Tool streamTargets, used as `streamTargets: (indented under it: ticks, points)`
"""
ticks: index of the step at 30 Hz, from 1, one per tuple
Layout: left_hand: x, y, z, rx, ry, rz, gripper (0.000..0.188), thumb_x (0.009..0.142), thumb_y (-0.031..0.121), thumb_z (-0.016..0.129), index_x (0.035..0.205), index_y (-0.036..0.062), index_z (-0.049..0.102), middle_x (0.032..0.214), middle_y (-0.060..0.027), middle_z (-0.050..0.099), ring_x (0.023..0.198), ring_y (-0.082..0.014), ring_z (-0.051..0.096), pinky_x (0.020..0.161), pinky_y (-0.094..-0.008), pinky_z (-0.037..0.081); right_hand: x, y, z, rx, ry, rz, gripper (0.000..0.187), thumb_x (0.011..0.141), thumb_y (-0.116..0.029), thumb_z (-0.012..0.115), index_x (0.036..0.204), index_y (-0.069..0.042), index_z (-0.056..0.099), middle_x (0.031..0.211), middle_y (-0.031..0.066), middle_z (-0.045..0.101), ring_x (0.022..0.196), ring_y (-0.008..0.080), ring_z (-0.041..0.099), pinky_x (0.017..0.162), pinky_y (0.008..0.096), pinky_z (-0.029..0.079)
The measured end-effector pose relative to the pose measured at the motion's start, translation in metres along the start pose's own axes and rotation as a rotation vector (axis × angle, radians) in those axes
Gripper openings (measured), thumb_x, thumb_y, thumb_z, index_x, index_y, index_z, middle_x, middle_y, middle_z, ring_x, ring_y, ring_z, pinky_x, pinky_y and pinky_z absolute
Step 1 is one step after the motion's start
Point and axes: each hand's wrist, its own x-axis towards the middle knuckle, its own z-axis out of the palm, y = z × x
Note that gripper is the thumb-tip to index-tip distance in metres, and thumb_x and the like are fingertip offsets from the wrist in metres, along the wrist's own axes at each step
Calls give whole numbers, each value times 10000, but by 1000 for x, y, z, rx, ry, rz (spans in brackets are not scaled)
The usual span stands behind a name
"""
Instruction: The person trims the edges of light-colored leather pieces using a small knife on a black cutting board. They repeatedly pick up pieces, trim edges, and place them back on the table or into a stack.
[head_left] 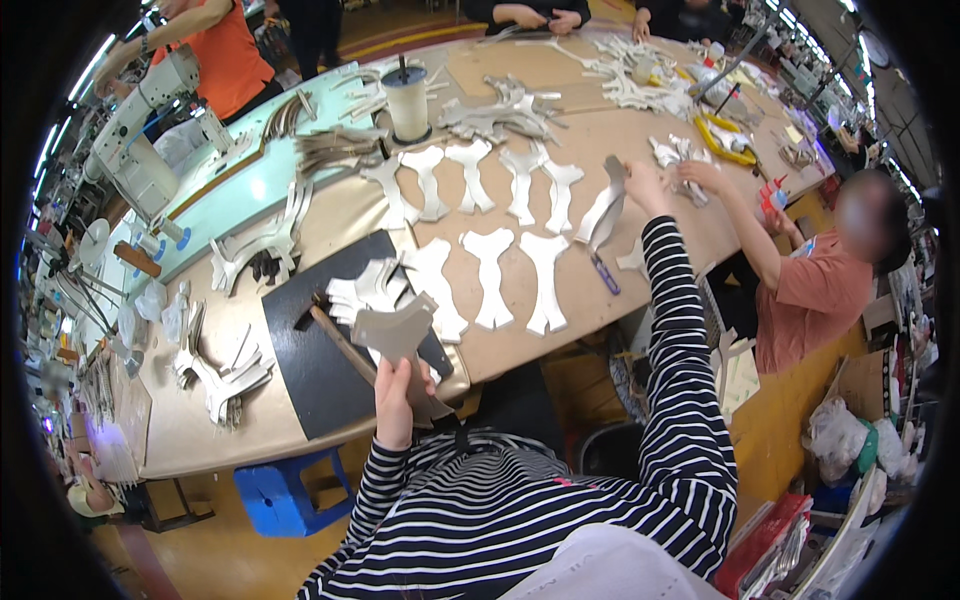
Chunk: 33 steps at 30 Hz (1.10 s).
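Close to my body, my left hand (pixel 396 398) grips a greyish-white, T-shaped flat cut piece (pixel 395 328) upright, its wide end pointing away from me. My right hand (pixel 646 188) is stretched out to the far right, fingers closed on the end of a curved, pale cut piece (pixel 602 208). Between my hands, several white cut pieces (pixel 490 278) lie in two rows on the brown tabletop (pixel 590 325). Behind my left hand is a small pile of white pieces (pixel 372 286) on a black board (pixel 300 370).
A hammer (pixel 345 340) rests on the black board. A purple-handled tool (pixel 606 276) lies near my right forearm. A white cup-like container (pixel 407 105) and a sewing machine (pixel 140 150) stand farther off. A co-worker (pixel 815 290) reaches in at right; a blue stool (pixel 285 498) is below.
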Motion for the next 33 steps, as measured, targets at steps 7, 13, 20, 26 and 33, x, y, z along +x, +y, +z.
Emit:
streamTargets:
  ticks: [7, 13, 20, 26, 33]
  points:
    - [-5, -7, -4, -2, -18, -41, 168, 1032, 130, 434, 1153, 23, 482, 906, -45, 531, 790, -145, 538, 767, -299, 459, 14, 6, 52, -23, 331, 18, 485, 850, -184, 643, 1328, -154, 563, 1318, 141, 564, 1219, 308, 535, 1041, 678, 269]
    - [5, -3, -3, -181, -60, -197, 277, 980, 89, 420, 1243, 24, 477, 908, -63, 539, 796, -157, 527, 755, -314, 471, -135, -13, 67, 53, 157, -92, 459, 835, -134, 672, 1250, 14, 545, 1251, 208, 556, 1183, 408, 496, 965, 432, 445]
    - [44, -52, 68, -157, -343, -569, 359, 953, -25, 438, 1312, -42, 444, 1200, -123, 540, 1074, -217, 580, 1014, -354, 466, -266, -13, 108, 48, 317, -26, 320, 831, -79, 624, 1135, 22, 621, 1088, 178, 589, 1031, 353, 545, 898, 425, 462]
    - [105, -115, 160, -22, -440, -703, 74, 894, -19, 512, 932, 42, 494, 857, -40, 481, 778, -124, 500, 672, -289, 443, -272, -1, 86, 334, 431, 105, 179, 842, -96, 635, 953, 33, 689, 866, 146, 653, 809, 324, 629, 760, 394, 509]
    - [160, -186, 218, -51, -350, -583, 273, 821, -98, 539, 1081, -20, 568, 898, -59, 572, 725, -127, 518, 656, -281, 434, -320, 27, 60, 866, 531, 415, 240, 909, -88, 649, 1062, 96, 677, 942, 105, 712, 837, 128, 641, 770, 261, 501]
